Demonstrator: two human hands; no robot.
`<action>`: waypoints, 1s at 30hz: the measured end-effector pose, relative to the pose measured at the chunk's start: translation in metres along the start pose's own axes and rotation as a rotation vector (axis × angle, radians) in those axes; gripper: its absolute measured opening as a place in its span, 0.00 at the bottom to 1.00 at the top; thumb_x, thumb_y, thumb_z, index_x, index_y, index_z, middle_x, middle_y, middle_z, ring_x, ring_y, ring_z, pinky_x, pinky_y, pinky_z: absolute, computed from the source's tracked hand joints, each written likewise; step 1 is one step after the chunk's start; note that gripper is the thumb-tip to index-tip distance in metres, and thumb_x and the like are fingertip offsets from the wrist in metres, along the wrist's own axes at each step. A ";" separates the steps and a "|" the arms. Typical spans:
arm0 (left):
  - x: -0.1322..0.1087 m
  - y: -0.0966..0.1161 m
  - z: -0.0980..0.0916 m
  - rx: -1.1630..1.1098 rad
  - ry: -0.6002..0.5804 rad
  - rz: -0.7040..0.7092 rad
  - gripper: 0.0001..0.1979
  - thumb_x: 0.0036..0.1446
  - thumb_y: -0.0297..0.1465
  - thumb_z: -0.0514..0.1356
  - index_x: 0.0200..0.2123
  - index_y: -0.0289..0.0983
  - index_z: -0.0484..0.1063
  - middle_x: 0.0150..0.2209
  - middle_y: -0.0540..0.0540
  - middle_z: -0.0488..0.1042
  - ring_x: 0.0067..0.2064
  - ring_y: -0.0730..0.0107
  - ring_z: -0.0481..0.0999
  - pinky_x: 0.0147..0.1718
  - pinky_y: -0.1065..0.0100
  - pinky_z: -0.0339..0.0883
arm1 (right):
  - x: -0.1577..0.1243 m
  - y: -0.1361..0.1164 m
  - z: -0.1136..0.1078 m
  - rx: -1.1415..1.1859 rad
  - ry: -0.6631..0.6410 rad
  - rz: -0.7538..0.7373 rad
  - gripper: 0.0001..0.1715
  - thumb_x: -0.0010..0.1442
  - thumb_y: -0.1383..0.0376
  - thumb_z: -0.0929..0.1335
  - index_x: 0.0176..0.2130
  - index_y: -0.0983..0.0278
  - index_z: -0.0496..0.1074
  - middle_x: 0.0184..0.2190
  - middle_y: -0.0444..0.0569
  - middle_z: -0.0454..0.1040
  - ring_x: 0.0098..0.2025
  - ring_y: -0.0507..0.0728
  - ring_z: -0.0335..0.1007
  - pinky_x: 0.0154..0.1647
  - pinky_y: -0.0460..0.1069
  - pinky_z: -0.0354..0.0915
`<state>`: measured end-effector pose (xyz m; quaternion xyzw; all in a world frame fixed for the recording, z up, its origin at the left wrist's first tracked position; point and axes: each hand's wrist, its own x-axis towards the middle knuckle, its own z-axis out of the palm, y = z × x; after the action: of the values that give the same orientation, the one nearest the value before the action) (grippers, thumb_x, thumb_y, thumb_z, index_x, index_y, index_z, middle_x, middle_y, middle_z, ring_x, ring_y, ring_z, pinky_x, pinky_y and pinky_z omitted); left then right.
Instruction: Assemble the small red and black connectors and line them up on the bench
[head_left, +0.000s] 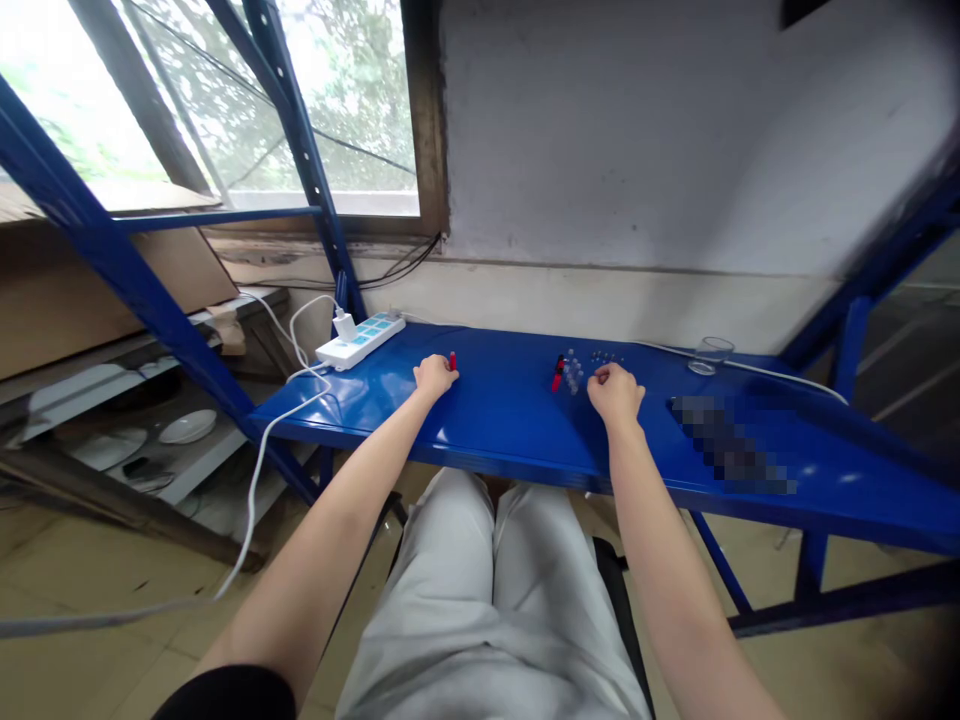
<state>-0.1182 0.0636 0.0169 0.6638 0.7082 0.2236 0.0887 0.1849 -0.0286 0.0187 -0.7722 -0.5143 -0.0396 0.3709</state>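
My left hand (435, 378) rests at the blue table's left part, fingers closed on a small upright red cylinder (453, 361). To the right, my right hand (616, 394) is low over the table with its fingertips pinched together. Whatever is in that pinch is too small or hidden to make out. Just left of it stand several small clear pieces (572, 372), beside a few red-and-black pieces (558, 374). Tiny dark bits (606, 357) lie scattered beyond the right fingertips.
A white power strip (361, 340) with a plugged-in cable sits at the table's left end. Toward the back right is a clear glass (710, 355). A blurred dark object (731, 445) lies to the right. Blue metal posts (296, 130) rise at the table's ends.
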 end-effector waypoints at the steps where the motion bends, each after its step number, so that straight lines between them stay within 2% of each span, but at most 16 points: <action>1: 0.000 0.000 0.001 -0.006 0.003 -0.001 0.05 0.44 0.33 0.60 0.24 0.38 0.71 0.29 0.46 0.76 0.41 0.58 0.73 0.42 0.62 0.60 | 0.000 0.001 0.001 -0.028 -0.065 0.018 0.11 0.48 0.67 0.62 0.32 0.64 0.70 0.31 0.53 0.73 0.39 0.61 0.65 0.43 0.57 0.54; 4: -0.001 -0.001 0.000 -0.035 -0.012 -0.002 0.06 0.45 0.35 0.61 0.25 0.38 0.70 0.31 0.45 0.75 0.42 0.59 0.73 0.41 0.63 0.60 | -0.001 0.001 0.000 -0.092 -0.214 0.054 0.10 0.46 0.67 0.63 0.31 0.63 0.71 0.32 0.53 0.73 0.39 0.62 0.66 0.44 0.58 0.54; 7: -0.010 -0.001 -0.004 -0.084 0.019 -0.014 0.14 0.42 0.39 0.64 0.30 0.38 0.69 0.37 0.44 0.74 0.44 0.57 0.71 0.41 0.63 0.61 | -0.003 0.000 -0.001 -0.114 -0.280 0.063 0.10 0.46 0.67 0.63 0.31 0.62 0.72 0.32 0.52 0.74 0.39 0.62 0.67 0.44 0.59 0.55; 8: -0.014 0.001 -0.005 -0.106 0.082 -0.005 0.17 0.42 0.40 0.64 0.34 0.38 0.69 0.40 0.43 0.73 0.46 0.57 0.70 0.42 0.63 0.60 | -0.003 0.000 0.000 -0.116 -0.297 0.061 0.11 0.46 0.67 0.64 0.31 0.62 0.72 0.32 0.52 0.74 0.39 0.62 0.68 0.44 0.59 0.55; 10: -0.026 0.007 -0.006 -0.153 0.284 0.077 0.19 0.45 0.39 0.63 0.40 0.38 0.67 0.43 0.41 0.71 0.48 0.56 0.68 0.44 0.60 0.59 | -0.004 0.001 0.001 -0.114 -0.319 0.044 0.11 0.45 0.66 0.64 0.32 0.62 0.73 0.32 0.53 0.74 0.39 0.62 0.68 0.44 0.60 0.55; 11: -0.033 0.013 -0.006 -0.177 0.381 0.164 0.18 0.48 0.38 0.61 0.43 0.38 0.66 0.43 0.41 0.70 0.48 0.56 0.67 0.45 0.59 0.59 | -0.004 0.002 0.002 -0.111 -0.322 0.031 0.11 0.45 0.66 0.64 0.32 0.62 0.73 0.32 0.53 0.74 0.39 0.63 0.68 0.44 0.60 0.55; 13: -0.047 0.028 -0.004 -0.208 0.454 0.408 0.15 0.54 0.35 0.56 0.44 0.38 0.65 0.43 0.41 0.70 0.47 0.59 0.68 0.47 0.58 0.57 | -0.005 0.004 0.005 -0.108 -0.318 0.000 0.12 0.46 0.65 0.64 0.33 0.62 0.73 0.34 0.53 0.74 0.40 0.63 0.67 0.44 0.60 0.55; 16: -0.066 0.060 0.004 -0.184 0.359 0.797 0.13 0.58 0.34 0.52 0.46 0.38 0.66 0.45 0.41 0.71 0.46 0.60 0.68 0.47 0.60 0.57 | -0.006 0.006 0.008 -0.118 -0.317 -0.035 0.13 0.47 0.63 0.64 0.34 0.62 0.73 0.37 0.54 0.73 0.42 0.63 0.66 0.43 0.60 0.56; 17: -0.071 0.071 0.008 -0.166 0.319 0.884 0.14 0.59 0.33 0.50 0.47 0.38 0.66 0.46 0.41 0.70 0.46 0.61 0.68 0.46 0.60 0.57 | -0.006 0.006 0.008 -0.123 -0.316 -0.041 0.13 0.47 0.62 0.64 0.34 0.62 0.73 0.37 0.53 0.73 0.43 0.63 0.66 0.43 0.60 0.56; 19: -0.080 0.091 0.018 -0.108 0.238 0.972 0.17 0.59 0.32 0.49 0.52 0.39 0.63 0.49 0.41 0.69 0.47 0.60 0.67 0.45 0.61 0.58 | -0.007 0.005 0.009 -0.131 -0.311 -0.051 0.13 0.48 0.61 0.64 0.34 0.62 0.73 0.37 0.53 0.73 0.43 0.63 0.66 0.43 0.60 0.56; 22: -0.089 0.110 0.034 -0.019 0.167 0.931 0.22 0.59 0.30 0.49 0.57 0.38 0.57 0.53 0.40 0.65 0.50 0.59 0.65 0.44 0.61 0.59 | -0.008 0.003 0.007 -0.143 -0.319 -0.068 0.14 0.49 0.59 0.64 0.35 0.62 0.72 0.39 0.53 0.73 0.43 0.62 0.65 0.44 0.59 0.56; 25: -0.093 0.117 0.045 0.103 0.107 0.877 0.23 0.60 0.29 0.48 0.59 0.37 0.54 0.55 0.40 0.63 0.51 0.60 0.63 0.44 0.61 0.59 | -0.009 0.000 0.006 -0.163 -0.339 -0.065 0.15 0.51 0.58 0.64 0.36 0.62 0.72 0.40 0.52 0.73 0.44 0.61 0.65 0.45 0.58 0.56; 30: -0.089 0.118 0.047 0.157 0.116 0.868 0.17 0.62 0.31 0.47 0.52 0.38 0.63 0.48 0.42 0.68 0.48 0.62 0.65 0.42 0.62 0.58 | -0.010 -0.003 0.005 -0.165 -0.343 -0.057 0.13 0.52 0.59 0.64 0.35 0.61 0.72 0.38 0.51 0.73 0.44 0.61 0.66 0.45 0.58 0.56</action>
<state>0.0174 -0.0123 0.0116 0.8907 0.3825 0.2227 -0.1040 0.1761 -0.0326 0.0124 -0.7804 -0.5869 0.0403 0.2121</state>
